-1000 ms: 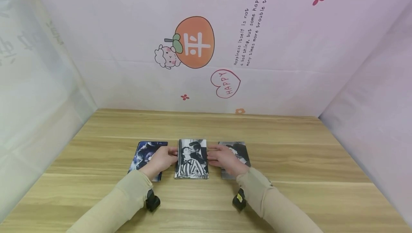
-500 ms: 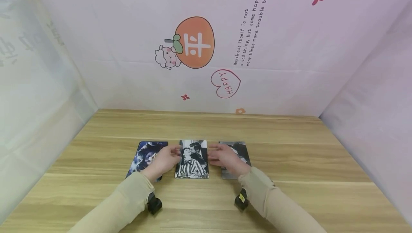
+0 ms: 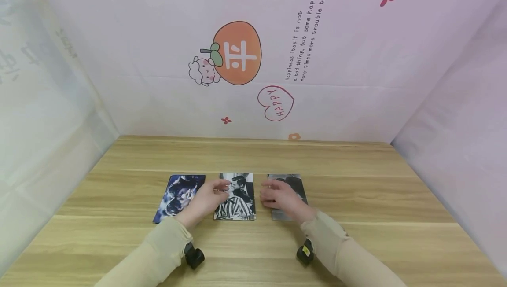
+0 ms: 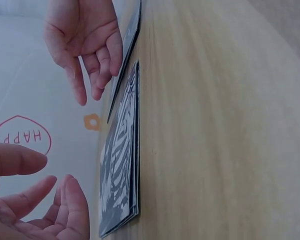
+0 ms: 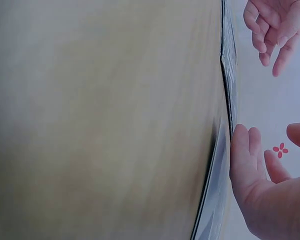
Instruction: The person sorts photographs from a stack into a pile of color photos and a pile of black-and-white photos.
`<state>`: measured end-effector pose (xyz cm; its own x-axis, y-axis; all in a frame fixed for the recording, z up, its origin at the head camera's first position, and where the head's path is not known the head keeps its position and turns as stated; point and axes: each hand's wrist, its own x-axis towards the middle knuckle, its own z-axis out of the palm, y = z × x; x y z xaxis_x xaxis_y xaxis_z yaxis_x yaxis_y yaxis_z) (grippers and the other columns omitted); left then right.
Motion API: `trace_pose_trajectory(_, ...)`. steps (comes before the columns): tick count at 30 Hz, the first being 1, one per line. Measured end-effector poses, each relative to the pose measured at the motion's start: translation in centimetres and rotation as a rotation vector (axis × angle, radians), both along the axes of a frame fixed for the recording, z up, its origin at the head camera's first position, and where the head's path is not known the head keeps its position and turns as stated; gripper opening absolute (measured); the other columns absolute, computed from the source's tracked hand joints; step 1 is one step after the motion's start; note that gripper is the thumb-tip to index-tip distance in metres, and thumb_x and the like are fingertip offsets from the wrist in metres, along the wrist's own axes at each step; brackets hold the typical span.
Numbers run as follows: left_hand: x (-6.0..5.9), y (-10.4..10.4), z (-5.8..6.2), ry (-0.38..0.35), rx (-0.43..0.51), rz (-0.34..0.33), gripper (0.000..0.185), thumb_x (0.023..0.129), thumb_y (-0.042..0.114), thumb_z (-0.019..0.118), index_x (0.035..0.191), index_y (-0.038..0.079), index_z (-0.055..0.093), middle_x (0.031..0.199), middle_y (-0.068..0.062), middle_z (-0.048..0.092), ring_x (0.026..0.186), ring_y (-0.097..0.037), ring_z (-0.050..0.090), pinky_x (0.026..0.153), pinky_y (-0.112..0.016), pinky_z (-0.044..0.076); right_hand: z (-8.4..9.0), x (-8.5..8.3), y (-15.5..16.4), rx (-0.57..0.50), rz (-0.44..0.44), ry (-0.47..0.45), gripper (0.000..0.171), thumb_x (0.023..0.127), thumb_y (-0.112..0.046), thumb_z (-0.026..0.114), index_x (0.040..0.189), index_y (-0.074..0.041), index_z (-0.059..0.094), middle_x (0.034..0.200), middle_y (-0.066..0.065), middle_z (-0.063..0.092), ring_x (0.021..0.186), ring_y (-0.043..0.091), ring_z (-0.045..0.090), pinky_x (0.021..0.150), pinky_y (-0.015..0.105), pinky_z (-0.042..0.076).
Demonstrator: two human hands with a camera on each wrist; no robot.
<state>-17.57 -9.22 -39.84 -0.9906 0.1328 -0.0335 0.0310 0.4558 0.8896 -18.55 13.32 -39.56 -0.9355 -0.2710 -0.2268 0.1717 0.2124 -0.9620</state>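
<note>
Three photo cards lie in a row on the wooden table (image 3: 356,199): a blue one (image 3: 178,194), a black-and-white one (image 3: 239,201) in the middle, and a grey one (image 3: 291,182). My left hand (image 3: 206,198) hovers over the middle card's left edge with fingers loosely bent and holds nothing. In the left wrist view the left hand (image 4: 37,202) is apart from the middle card (image 4: 121,165), which looks like a thin stack. My right hand (image 3: 280,196) lies over the grey card. In the right wrist view the right hand (image 5: 257,180) has straight fingers close beside the grey card (image 5: 216,195).
Pale printed sheets wall the table on the left, back (image 3: 237,53) and right. Bare wood stretches behind the cards and to both sides. A small black camera (image 3: 194,256) sits under each wrist.
Both hands have come off the middle card's side edges. The right hand moved right over the grey card. The left hand's fingers now sit over the middle card's left part.
</note>
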Motion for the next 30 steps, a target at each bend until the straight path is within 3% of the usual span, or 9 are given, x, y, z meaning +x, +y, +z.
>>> trace_pose_trajectory(13,0.0,2.2,-0.3,0.013,0.06,-0.046,0.035,0.085,0.001,0.06,0.119,-0.003,0.059,0.109,-0.015,0.064,0.096,-0.025,0.062,0.082,-0.035,0.055,-0.2,0.2,2.0,-0.014,-0.072,0.001,0.04,0.093,-0.01,0.054,0.129,0.006,0.048,0.119,0.023,0.057,0.101,0.024,0.062,0.091,0.038,0.054)
trace_pose_trajectory(23,-0.3,4.4,-0.5,-0.031,0.108,-0.116,0.035,0.089,0.004,0.057,0.123,-0.003,0.056,0.114,-0.016,0.062,0.103,-0.028,0.06,0.087,-0.037,0.054,-0.2,0.4,4.4,-0.058,-0.054,0.017,0.043,0.094,-0.006,0.049,0.132,0.013,0.038,0.122,0.027,0.051,0.105,0.023,0.058,0.099,0.04,0.049)
trace_pose_trajectory(30,-0.4,5.9,-0.2,-0.017,0.089,-0.128,0.034,0.089,0.005,0.058,0.122,-0.003,0.058,0.111,-0.015,0.062,0.101,-0.026,0.06,0.085,-0.035,0.055,0.0,0.1,6.3,-0.083,-0.119,0.017,0.043,0.094,-0.005,0.047,0.131,0.015,0.036,0.124,0.025,0.048,0.102,0.018,0.056,0.097,0.035,0.05)
